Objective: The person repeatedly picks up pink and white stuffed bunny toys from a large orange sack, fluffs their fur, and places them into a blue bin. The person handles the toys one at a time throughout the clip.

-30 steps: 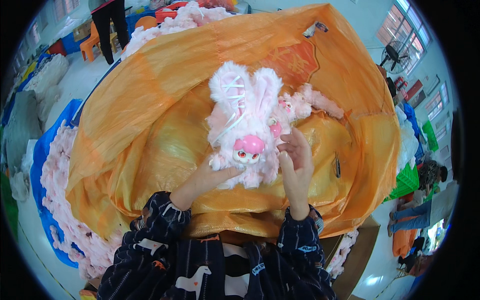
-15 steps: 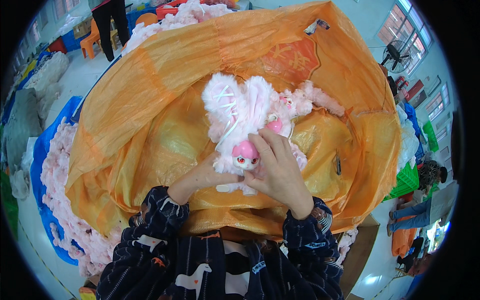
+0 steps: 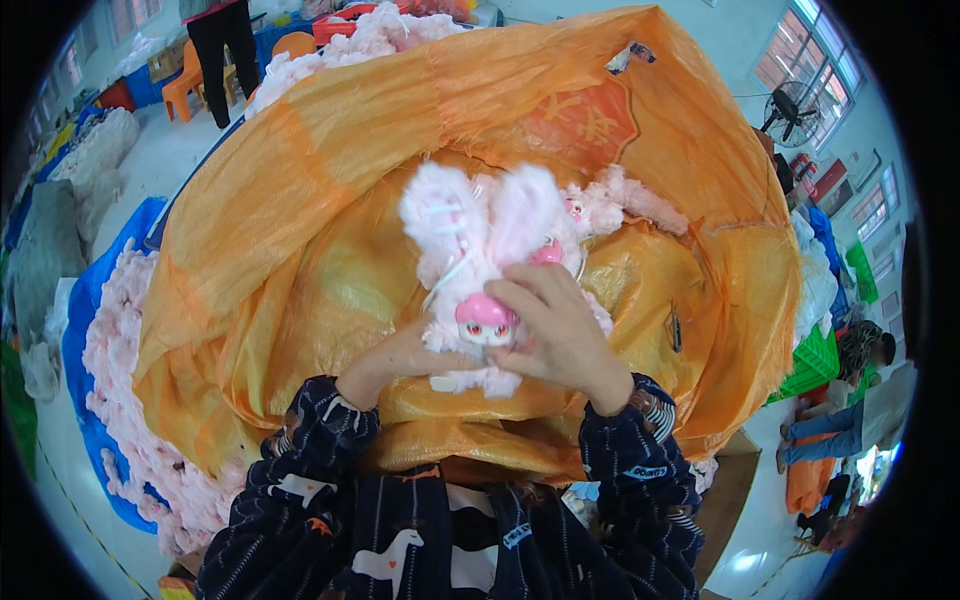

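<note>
A pale pink plush rabbit doll with long furry ears, pink hair and a small face with red eyes is between my two hands. My left hand grips its body from the left side, the fingers partly hidden behind the fur. My right hand closes round the head from the right, thumb near the chin and fingers at the hair. White lacing shows blurred on the left ear. Behind it, other pink plush dolls lie on the orange woven sack.
A small dark tool lies on the sack at right. Pink plush pieces heap on blue sheeting at left. A green crate and a black fan stand at right. People are farther off at upper left and right.
The doll's ears have dipped and blurred with motion, and its head has shifted slightly left and down. My right hand has moved a little with the head; both hands keep their hold.
</note>
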### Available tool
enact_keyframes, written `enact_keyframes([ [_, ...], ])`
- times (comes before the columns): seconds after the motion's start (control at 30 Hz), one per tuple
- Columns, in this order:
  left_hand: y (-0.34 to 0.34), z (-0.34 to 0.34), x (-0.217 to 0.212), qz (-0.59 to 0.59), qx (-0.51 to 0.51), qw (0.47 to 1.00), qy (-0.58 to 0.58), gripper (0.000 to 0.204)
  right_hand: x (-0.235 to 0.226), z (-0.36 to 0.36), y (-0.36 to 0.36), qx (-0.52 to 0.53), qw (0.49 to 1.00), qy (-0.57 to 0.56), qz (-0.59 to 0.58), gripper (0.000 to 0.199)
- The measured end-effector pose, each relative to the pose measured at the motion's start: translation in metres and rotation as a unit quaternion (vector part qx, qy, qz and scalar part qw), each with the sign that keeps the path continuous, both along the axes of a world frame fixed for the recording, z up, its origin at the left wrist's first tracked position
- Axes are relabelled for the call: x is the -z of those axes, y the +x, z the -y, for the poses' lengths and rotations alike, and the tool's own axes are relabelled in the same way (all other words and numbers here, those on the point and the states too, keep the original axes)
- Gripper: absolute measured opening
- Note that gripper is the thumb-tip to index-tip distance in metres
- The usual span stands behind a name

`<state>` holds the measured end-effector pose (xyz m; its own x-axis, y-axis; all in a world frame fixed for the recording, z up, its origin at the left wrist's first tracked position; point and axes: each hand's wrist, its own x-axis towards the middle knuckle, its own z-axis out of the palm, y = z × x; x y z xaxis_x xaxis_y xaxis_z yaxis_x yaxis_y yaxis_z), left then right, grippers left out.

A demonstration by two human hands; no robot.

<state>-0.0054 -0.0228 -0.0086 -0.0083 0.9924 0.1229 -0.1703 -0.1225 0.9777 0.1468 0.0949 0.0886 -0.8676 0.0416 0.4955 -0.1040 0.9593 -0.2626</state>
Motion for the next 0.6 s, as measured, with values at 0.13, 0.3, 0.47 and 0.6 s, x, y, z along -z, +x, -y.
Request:
enact_keyframes([
  [0.13,-0.001,-0.004,-0.01,0.121,-0.062,0.991,-0.005,0.05,0.011,-0.001,0.01,0.085,0.986,-0.094,-0.106,0.051],
  [0.3,-0.001,-0.008,-0.011,0.127,-0.054,0.99,0.003,0.048,0.035,0.007,0.022,0.145,0.973,-0.169,-0.051,0.034],
  [0.47,0.001,-0.007,-0.003,0.108,-0.087,0.99,0.012,0.045,0.055,0.016,0.009,0.165,0.937,-0.278,-0.131,0.021],
  [0.6,0.008,-0.011,0.007,0.06,-0.135,0.989,0.013,0.042,0.056,0.025,0.001,0.199,0.77,-0.584,-0.163,0.018],
])
